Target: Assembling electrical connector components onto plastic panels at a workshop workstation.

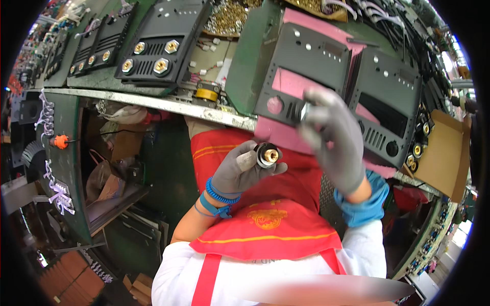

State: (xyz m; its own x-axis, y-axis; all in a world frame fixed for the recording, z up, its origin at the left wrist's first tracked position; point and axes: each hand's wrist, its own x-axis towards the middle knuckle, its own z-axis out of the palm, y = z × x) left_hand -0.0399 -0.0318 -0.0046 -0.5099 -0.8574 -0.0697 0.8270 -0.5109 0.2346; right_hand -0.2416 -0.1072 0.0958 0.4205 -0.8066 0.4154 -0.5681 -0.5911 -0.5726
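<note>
My left hand (pixel 239 168), in a grey glove, holds a round black panel socket (pixel 267 155) with a brass core, its brass end facing up. Further right, my gloved right hand (pixel 332 133) is raised over the lower edge of a black front panel (pixel 312 56). Its thumb and fingers pinch a small silvery hex nut (pixel 304 111), blurred by motion. That panel lies on pink foam (pixel 282 133) and has slots and round holes. A second black panel (pixel 384 97) rests just right of it.
At the left of the green bench, a black panel (pixel 158 38) carries brass sockets with silver nuts. Brass parts (pixel 224 18) are heaped at the back. A yellow tape roll (pixel 206 94) sits near the bench edge. A cardboard box (pixel 443 155) stands at right beside several loose sockets.
</note>
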